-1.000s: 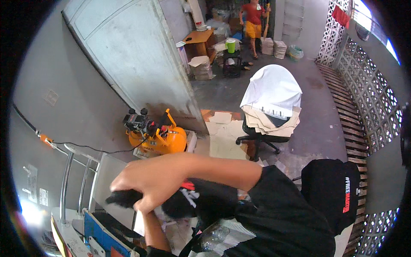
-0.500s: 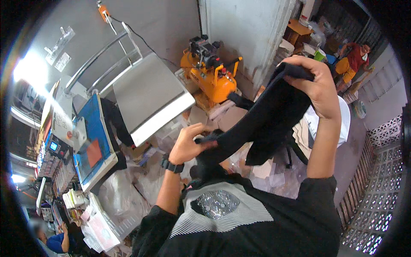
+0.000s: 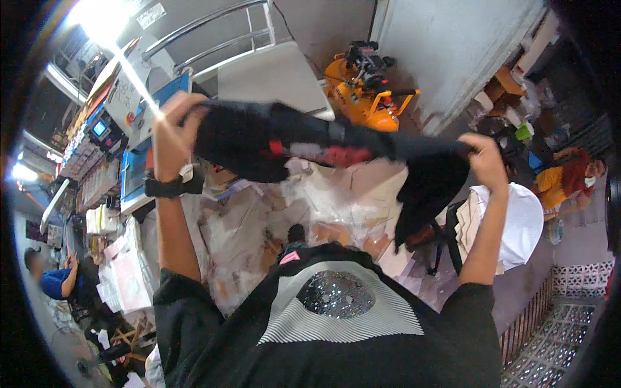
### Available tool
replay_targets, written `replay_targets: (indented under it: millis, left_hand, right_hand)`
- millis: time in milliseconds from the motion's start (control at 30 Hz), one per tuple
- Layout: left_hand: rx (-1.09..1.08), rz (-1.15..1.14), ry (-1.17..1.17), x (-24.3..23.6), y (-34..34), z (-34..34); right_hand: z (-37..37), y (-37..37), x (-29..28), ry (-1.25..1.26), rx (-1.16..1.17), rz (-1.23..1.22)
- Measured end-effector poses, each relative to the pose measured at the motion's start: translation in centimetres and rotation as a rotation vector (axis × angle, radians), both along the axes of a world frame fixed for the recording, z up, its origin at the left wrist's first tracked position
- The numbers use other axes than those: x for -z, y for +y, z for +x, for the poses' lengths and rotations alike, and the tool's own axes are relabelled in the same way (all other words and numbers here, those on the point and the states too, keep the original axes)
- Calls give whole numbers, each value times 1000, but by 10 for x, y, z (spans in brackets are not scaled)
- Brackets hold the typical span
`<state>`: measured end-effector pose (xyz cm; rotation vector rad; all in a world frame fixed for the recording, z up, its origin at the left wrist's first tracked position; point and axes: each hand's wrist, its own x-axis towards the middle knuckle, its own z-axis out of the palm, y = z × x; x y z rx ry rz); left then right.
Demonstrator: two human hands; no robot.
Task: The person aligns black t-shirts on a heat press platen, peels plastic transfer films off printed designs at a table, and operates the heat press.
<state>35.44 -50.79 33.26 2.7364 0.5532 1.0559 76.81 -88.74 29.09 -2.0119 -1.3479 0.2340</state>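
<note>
A black garment hangs stretched between my hands at chest height, with a red and grey print along its middle. My left hand, with a black watch on the wrist, is closed round the garment's left end. At the other end my right hand pinches the cloth, and a loose black flap drops below it. Motion smears the garment, and its folds hide part of the print.
Behind the garment stands a heat press with a grey plate and a blue bed. An orange air compressor sits by the wall. Papers and plastic sheets litter the floor. People appear at both sides. A white bundle stands right.
My hands have spread far apart, the left moving left and up, the right slightly down. The garment went from bunched to pulled out sideways, and its print now shows. My view has shifted.
</note>
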Motion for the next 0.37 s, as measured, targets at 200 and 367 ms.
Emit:
replay_targets:
  millis: [200, 367]
  left_hand:
    - [-167, 43, -111, 66, -7, -65]
    - [-414, -387, -282, 65, -16, -85]
  right_hand:
    - [-12, 53, -25, 12, 21, 298]
    - [0, 96, 16, 115, 104, 333]
